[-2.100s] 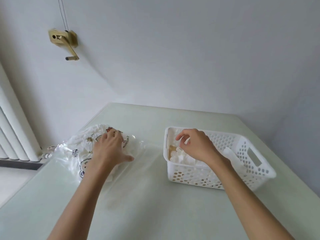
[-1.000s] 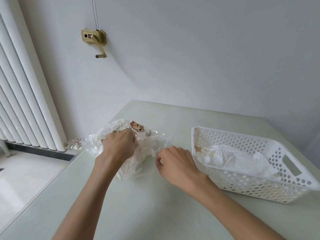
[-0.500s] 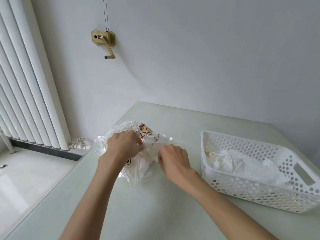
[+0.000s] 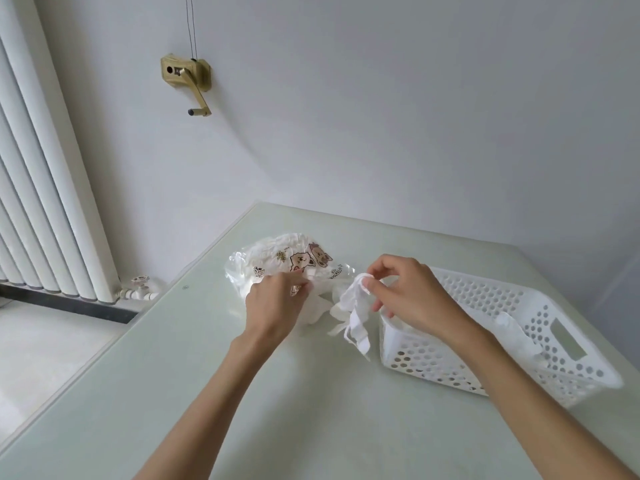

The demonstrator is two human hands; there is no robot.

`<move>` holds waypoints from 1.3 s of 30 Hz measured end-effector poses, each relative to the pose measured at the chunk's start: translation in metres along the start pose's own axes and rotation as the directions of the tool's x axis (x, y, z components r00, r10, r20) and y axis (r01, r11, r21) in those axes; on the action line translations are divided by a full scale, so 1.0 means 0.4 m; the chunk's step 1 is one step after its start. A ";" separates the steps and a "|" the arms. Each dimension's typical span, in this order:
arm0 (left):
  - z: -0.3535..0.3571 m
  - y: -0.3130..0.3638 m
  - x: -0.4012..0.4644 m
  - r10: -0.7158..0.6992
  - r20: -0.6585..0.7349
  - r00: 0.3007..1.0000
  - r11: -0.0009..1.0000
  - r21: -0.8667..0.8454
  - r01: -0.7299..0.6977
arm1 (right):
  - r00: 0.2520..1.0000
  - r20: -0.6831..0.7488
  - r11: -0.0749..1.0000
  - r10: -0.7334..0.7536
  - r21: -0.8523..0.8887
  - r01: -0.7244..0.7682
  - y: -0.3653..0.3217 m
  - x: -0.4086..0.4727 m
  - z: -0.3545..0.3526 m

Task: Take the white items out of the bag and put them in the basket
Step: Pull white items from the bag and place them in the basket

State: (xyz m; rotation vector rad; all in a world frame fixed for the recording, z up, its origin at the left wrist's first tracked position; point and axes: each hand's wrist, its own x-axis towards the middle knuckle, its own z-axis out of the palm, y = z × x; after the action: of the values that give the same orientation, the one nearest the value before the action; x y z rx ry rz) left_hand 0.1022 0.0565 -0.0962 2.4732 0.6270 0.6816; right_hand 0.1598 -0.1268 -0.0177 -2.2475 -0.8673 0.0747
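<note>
Right hand (image 4: 412, 294) is raised a little above the worktop (image 4: 284, 403), just in front of the near-left corner of the basket (image 4: 568, 362), with the forearm running back to the lower right edge of the view. Its thumb and forefinger are pinched together on the top of a white item (image 4: 353, 311), a crumpled bit of cloth-like material with strips hanging down from it toward the worktop; the other fingers are loosely bent behind the pinch. That white item hangs in the gap between the bag (image 4: 277, 261) and the basket, clear of both rims.

Left hand (image 4: 273, 303) lies palm down at the near side of the bag, wrist straight, forearm coming in from the bottom of the view. Its fingers are curled into the plastic near the bag's mouth and grip it there. More white material shows through the clear bag, which carries cartoon animal prints and rests on the worktop left of the basket.

Inside the perforated white basket, more white items (image 4: 512, 327) lie against the wall. Behind the worktop, a crank handle (image 4: 188, 81) is fixed to the wall, and a white radiator (image 4: 45, 188) stands at the left.
</note>
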 end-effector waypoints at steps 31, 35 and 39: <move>0.054 0.367 0.059 -0.285 0.127 0.950 0.421 -0.874 0.243 | 0.962 -0.002 0.895 0.272 0.368 -0.253 0.143 -0.044 -0.093; 0.089 0.380 0.066 -0.311 0.222 0.924 0.293 -0.903 0.315 | 0.977 -0.111 0.931 0.182 0.340 -0.134 0.170 -0.024 -0.084; 0.112 0.368 0.068 -0.320 0.106 0.942 0.376 -0.898 0.229 | 0.947 -0.193 0.815 0.257 0.569 -0.105 0.203 -0.010 -0.136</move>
State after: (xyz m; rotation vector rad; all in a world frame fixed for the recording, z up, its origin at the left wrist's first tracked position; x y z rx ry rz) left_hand 0.1919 -0.0573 -0.0376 1.2608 0.4813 0.7239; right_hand 0.2184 -0.2040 -0.0300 -1.7283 -0.4082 0.1005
